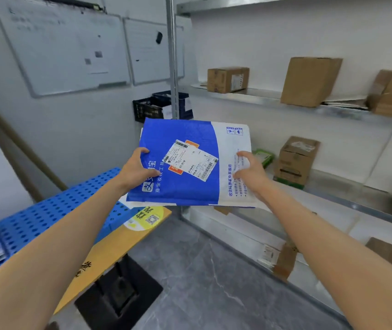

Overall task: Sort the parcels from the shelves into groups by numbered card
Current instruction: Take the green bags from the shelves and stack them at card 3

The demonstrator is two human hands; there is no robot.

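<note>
Parcel [191,190], left hand [138,171] gripping its left edge, right hand [249,171] gripping its right

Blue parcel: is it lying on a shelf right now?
No, the left hand and right hand hold the blue parcel up in front of the shelves.

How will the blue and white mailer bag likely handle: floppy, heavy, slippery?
Probably light: the mailer bag lies nearly flat, held only at its side edges by the left hand and right hand. Likely bendy rather than rigid, since its surface looks padded and faintly rippled. Its smooth plastic skin may slip in a loose grip.
</note>
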